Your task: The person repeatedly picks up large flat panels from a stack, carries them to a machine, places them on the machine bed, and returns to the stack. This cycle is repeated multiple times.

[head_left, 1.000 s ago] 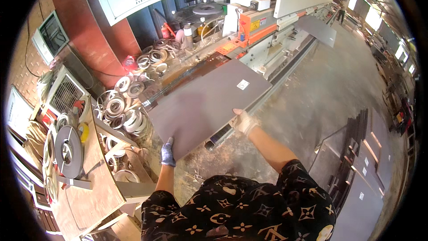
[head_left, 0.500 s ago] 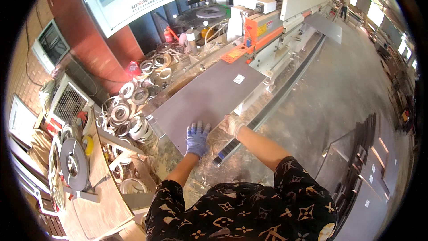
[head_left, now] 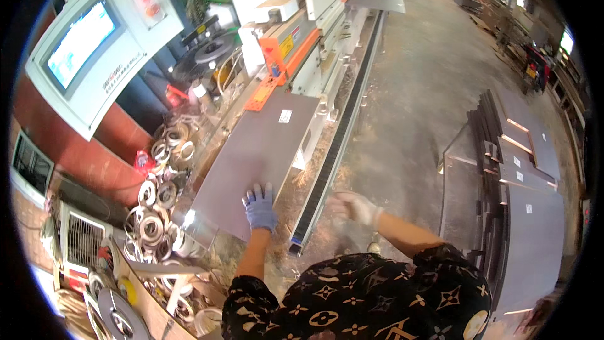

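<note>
A dark grey-brown board (head_left: 251, 151) with a small white label lies on the bed of a machine, its far end beside the orange guard (head_left: 280, 56). My left hand (head_left: 259, 208), in a blue and grey glove, rests with fingers spread on the near part of that board. My right hand (head_left: 355, 208), in a pale glove, is in the air to the right of the board and the black roller rail (head_left: 336, 145), touching neither. Motion smears its fingers, and I see nothing held in it.
At left hangs a control panel (head_left: 88, 38) with a lit screen. Several rolls of edge banding (head_left: 151, 226) are heaped below it. A stack of brown boards (head_left: 528, 214) stands at right. Another board (head_left: 377, 1) sits far along the machine.
My right hand has left the board's edge and moved right. The left hand stays on the board. My view has turned right, so the board stack shows more fully.
</note>
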Demonstrator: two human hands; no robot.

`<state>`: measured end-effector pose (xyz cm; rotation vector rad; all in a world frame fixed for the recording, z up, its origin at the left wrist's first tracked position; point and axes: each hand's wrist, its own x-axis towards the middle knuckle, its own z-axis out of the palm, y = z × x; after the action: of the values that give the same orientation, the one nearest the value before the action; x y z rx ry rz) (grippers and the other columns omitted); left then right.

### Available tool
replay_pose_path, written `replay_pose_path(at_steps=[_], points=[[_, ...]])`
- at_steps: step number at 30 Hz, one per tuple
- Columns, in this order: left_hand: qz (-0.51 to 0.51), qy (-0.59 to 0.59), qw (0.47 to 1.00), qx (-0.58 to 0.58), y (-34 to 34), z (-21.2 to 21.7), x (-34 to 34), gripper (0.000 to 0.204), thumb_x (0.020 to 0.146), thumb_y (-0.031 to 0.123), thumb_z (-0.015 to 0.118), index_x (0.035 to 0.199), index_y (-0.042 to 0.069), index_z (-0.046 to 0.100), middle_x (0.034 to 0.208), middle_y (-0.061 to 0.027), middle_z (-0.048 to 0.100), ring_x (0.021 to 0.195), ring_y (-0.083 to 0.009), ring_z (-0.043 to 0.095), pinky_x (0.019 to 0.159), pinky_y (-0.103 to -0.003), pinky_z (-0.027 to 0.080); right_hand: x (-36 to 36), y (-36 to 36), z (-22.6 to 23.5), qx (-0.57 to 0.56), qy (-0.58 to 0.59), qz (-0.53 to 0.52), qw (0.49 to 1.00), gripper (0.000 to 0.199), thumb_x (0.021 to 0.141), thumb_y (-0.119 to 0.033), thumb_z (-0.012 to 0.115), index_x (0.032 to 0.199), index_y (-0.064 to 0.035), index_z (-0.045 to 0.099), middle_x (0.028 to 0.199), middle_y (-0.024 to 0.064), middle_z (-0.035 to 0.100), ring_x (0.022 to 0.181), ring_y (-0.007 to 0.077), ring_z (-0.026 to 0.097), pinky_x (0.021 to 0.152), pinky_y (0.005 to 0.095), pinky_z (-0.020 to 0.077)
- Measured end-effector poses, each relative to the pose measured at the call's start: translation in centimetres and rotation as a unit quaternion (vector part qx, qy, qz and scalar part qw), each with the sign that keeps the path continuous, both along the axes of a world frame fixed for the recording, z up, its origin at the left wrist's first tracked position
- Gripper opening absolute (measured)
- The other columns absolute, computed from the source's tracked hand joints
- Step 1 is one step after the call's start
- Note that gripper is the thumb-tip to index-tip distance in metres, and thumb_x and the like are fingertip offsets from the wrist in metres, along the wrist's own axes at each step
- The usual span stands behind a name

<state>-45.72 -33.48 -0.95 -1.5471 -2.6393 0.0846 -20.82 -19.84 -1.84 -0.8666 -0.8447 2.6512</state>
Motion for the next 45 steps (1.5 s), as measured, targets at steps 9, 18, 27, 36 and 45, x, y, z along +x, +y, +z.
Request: replay_pose_path(at_steps=[9,18,27,36,45], points=[[0.000,0.004,1.000,0.005,2.2,-1.7,-1.0,0.081,0.067,0.027,0.069,0.137,0.017,0.031,0.140,-0.0176,0.029,0.125,-0.0393,0.031,0.103,-0.053,0.024,16.8,-6.3,-15.0,-0.201,-0.129,-0.303,0.923,0.037,0.092,-0.026,0.045,0.125,-0.0102,0.041,0.105,0.0047,0.053,0.090,0.0228,0.054,0.086,0.0443,0.0424],[0.003,-0.034,0.999,-0.025,4.0,0.2,-0.4,0.076,0.072,0.023,0.063,0.139,0.016,0.028,0.141,-0.0194,0.026,0.126,-0.0414,0.030,0.105,-0.054,0.021,17.3,-6.9,-14.6,-0.242,-0.157,-0.361,0.887,0.022,0.090,-0.023,0.047,0.104,-0.0070,0.051,0.089,0.0048,0.056,0.075,0.0238,0.056,0.072,0.0431,0.0492],[-0.003,-0.040,0.999,-0.016,6.7,-0.1,-0.5,0.080,0.067,0.018,0.066,0.138,0.016,0.029,0.140,-0.0195,0.026,0.125,-0.0408,0.030,0.103,-0.055,0.023,18.4,-7.2,-15.7,-0.239,-0.141,-0.368,0.887,0.016,0.089,-0.024,0.050,0.091,-0.0082,0.053,0.082,0.0049,0.059,0.071,0.0233,0.058,0.069,0.0427,0.0494],[-0.034,-0.032,0.999,-0.012,16.8,0.4,0.7,0.082,0.067,0.027,0.070,0.138,0.017,0.029,0.141,-0.0176,0.028,0.127,-0.0337,0.032,0.101,-0.054,0.027,28.4,-14.6,-17.9,-0.183,-0.106,-0.536,0.817,0.013,0.084,-0.021,0.054,0.090,-0.0102,0.059,0.082,0.0056,0.059,0.076,0.0204,0.057,0.077,0.0423,0.0471],[-0.283,-0.243,0.898,0.232,11.3,-3.4,10.2,0.070,0.069,0.009,0.068,0.131,-0.001,0.037,0.137,-0.0229,0.034,0.125,-0.0345,0.037,0.104,-0.040,0.031,49.7,-25.9,-7.9,0.107,-0.687,-0.701,0.159,0.046,0.078,-0.018,0.063,0.120,-0.0036,0.050,0.118,0.0151,0.053,0.109,0.0267,0.051,0.096,0.0349,0.0373]])
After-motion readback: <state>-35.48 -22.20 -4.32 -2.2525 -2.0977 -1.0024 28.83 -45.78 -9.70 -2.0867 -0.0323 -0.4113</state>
